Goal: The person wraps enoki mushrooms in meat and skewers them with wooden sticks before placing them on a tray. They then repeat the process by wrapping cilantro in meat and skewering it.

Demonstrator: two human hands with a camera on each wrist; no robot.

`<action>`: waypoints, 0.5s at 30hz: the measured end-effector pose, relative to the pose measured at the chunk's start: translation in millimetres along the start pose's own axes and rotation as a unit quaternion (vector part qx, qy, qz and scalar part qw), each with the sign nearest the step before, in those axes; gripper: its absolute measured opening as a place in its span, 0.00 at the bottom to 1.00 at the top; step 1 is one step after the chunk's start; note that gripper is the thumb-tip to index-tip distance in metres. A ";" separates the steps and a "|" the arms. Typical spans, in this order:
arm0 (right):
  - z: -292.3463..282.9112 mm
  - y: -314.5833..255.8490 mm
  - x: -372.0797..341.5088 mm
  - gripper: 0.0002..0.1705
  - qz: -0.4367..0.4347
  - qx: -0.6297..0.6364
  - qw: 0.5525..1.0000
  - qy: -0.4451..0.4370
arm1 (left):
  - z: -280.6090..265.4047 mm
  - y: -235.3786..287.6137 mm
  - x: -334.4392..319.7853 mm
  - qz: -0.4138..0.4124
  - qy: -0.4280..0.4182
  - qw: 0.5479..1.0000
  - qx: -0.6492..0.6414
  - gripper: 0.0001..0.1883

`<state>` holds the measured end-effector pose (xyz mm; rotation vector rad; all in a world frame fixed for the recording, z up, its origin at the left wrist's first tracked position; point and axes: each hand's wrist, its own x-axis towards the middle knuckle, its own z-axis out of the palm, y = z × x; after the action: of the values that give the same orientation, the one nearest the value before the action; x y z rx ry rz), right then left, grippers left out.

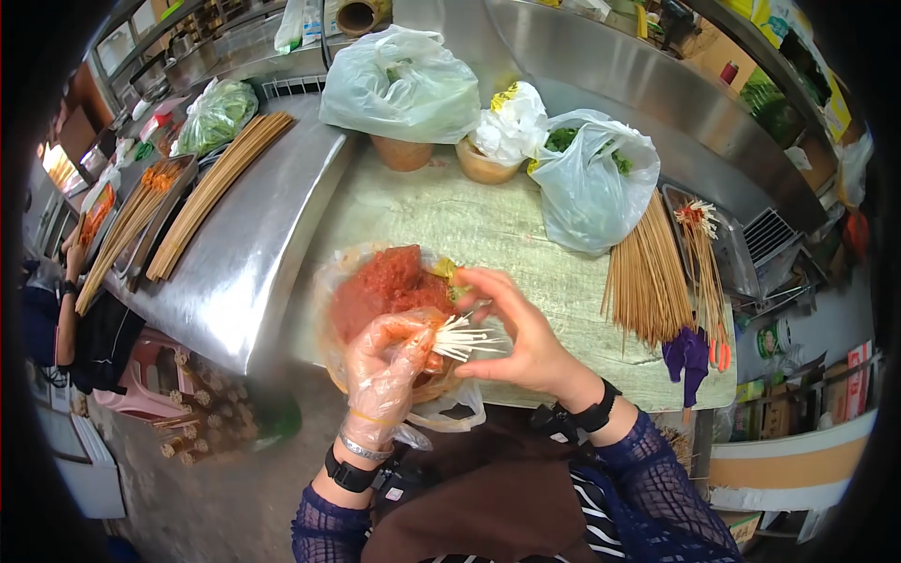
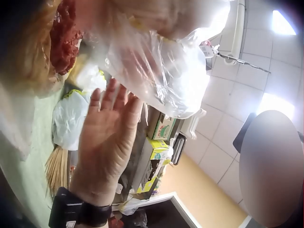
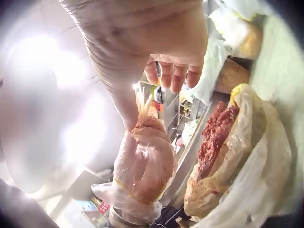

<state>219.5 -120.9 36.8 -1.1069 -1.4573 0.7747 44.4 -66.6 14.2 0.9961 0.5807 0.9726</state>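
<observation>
My left hand (image 1: pixel 383 371), in a clear plastic glove with a yellow band at the wrist, grips a small bunch of enoki mushrooms (image 1: pixel 464 338). Their thin white stems fan out to the right, past the fingers; the glove is stained red. Bare and with its fingers spread, my right hand (image 1: pixel 530 338) is beside the stem ends. The left wrist view shows that palm (image 2: pixel 107 142) facing the glove, with nothing in it. Beneath the left hand, a mound of red, coarse paste (image 1: pixel 375 286) lies in a plastic-lined container (image 3: pixel 242 156). Its near side is partly hidden by the hands.
On the right of the green table lie many bare skewers (image 1: pixel 648 277) and a few tipped with enoki (image 1: pixel 696 218). Bags of greens (image 1: pixel 596 178) and pots (image 1: pixel 402 153) line the back. At left, a steel counter (image 1: pixel 253 216) carries more skewers (image 1: pixel 221 192); another person's arm (image 1: pixel 70 291) is beyond.
</observation>
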 end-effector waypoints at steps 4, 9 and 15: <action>7.7 11.0 -7.2 0.37 0.123 0.203 0.970 -0.046 | 3.5 -2.6 1.3 0.046 -0.007 0.997 0.058 0.05; 10.9 26.3 -5.3 0.14 0.044 0.165 0.985 0.009 | 1.4 -5.4 3.6 0.064 -0.023 0.992 0.102 0.08; 9.0 31.8 -8.1 0.07 0.065 0.176 0.982 0.040 | 4.3 -5.4 5.2 0.026 -0.019 0.996 0.078 0.11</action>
<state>217.4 -116.3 3.1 -0.9539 -1.1356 1.0235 52.4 -65.0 11.5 1.1708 0.6072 0.9626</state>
